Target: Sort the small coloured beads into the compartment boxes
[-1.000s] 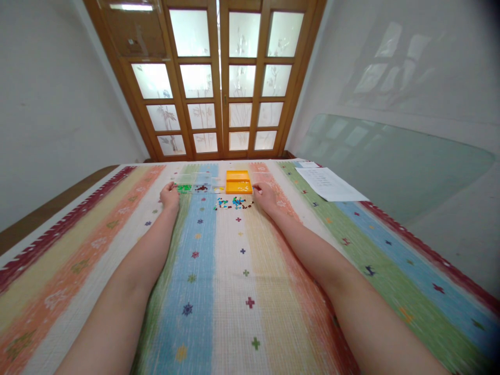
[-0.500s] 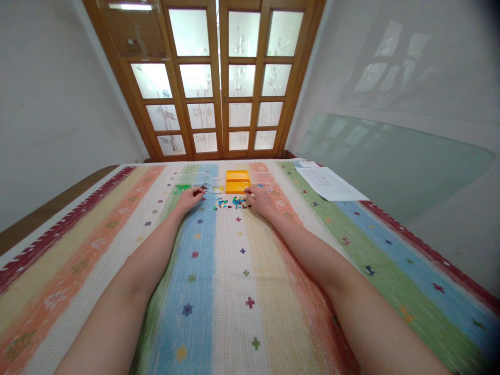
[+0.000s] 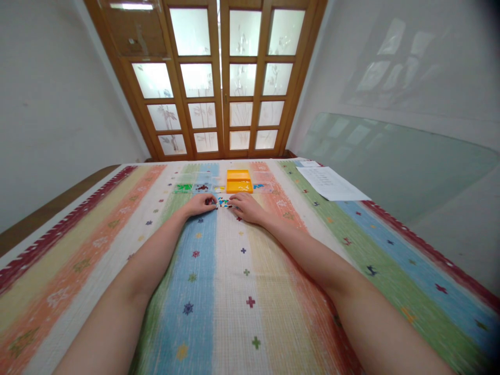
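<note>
A small pile of tiny coloured pieces (image 3: 224, 202), mostly blue, white, green and dark, lies on the striped tablecloth between my hands. My left hand (image 3: 201, 204) is at the pile's left side, thumb and fingers bent together at its edge. From the right, my right hand (image 3: 245, 207) reaches over the pile with curled fingers and covers part of it. Whatever either set of fingertips grips is too small to make out. Just beyond stands an open orange box (image 3: 239, 175) with pale pieces in its near half.
Left of the orange box, clear trays hold green pieces (image 3: 183, 187), dark red pieces (image 3: 202, 187) and yellow pieces (image 3: 219, 188). Blue pieces (image 3: 258, 186) sit in a clear tray on its right. A printed paper sheet (image 3: 332, 183) lies at the table's right edge.
Both hands have come back from the trays and inward to the pile. The dark red and blue pieces beside the orange box now show more fully.
</note>
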The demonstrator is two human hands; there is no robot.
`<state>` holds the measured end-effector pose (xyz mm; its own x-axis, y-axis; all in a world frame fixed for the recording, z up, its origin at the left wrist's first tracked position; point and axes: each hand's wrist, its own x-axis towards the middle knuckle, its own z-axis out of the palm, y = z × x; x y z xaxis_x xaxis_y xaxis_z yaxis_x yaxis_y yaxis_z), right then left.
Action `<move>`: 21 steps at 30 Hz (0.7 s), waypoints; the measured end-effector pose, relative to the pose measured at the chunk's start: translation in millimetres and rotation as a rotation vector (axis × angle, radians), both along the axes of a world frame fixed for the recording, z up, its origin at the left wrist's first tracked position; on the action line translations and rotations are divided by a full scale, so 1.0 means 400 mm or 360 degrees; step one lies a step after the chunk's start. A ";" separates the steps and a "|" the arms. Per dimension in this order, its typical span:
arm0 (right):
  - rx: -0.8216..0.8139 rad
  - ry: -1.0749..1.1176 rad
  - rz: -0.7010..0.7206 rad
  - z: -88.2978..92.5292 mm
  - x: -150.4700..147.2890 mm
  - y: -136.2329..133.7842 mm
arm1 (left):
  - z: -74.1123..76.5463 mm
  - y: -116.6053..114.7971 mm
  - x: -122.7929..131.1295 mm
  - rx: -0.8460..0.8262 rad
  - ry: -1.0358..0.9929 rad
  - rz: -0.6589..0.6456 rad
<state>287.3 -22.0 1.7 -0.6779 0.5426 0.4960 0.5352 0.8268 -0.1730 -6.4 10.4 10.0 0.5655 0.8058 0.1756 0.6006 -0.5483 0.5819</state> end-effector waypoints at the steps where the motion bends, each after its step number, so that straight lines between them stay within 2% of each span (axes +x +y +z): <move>1: -0.0006 -0.0007 0.0017 0.000 -0.002 -0.003 | -0.001 0.001 0.000 0.0007 0.0001 0.0001; 10: -0.0040 -0.0035 0.0036 0.003 -0.003 -0.013 | 0.004 -0.008 0.016 0.0035 -0.0013 -0.0131; 15: -0.0079 -0.0063 0.0068 0.006 -0.007 -0.020 | -0.001 -0.004 0.020 -0.0055 -0.0063 -0.0245; 21: -0.0091 -0.0156 0.0121 -0.002 -0.024 -0.028 | -0.015 0.000 0.019 -0.0054 -0.0155 -0.0112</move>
<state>277.6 -33.3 0.7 -0.7619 0.5131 0.3954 0.4878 0.8560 -0.1709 1.0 10.6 3.8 0.6027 0.7710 0.2058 0.5011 -0.5664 0.6543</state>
